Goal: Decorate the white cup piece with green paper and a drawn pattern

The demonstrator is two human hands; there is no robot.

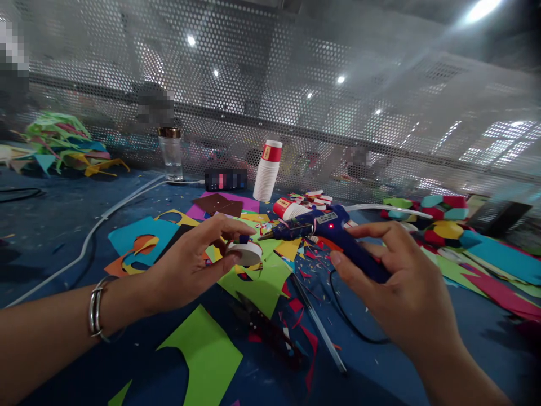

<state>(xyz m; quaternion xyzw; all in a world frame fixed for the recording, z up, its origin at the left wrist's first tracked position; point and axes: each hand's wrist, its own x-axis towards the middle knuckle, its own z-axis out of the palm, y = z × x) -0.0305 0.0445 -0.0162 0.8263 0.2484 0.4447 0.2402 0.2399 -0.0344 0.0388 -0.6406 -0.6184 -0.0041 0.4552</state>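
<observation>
My left hand (192,265) pinches a small white round piece (248,255), which looks like the cut-off bottom of a paper cup, between thumb and fingers. A bit of dark blue shows at its upper edge. In my right hand (403,285) is a blue glue gun (327,223) with a lit red light and an orange trigger. Its nozzle points left, close to the white piece; whether they touch I cannot tell. Below both hands lie dark-handled scissors (270,332) and a clear glue stick (319,324) on the blue table (139,355).
Green paper (207,355) and many coloured scraps cover the middle. Stacked paper cups (267,175) stand behind, with another cup stack (289,208) lying nearby. A glass bottle (171,155) and a phone (226,179) are near the perforated screen (236,84). A white cable (87,239) crosses the left side.
</observation>
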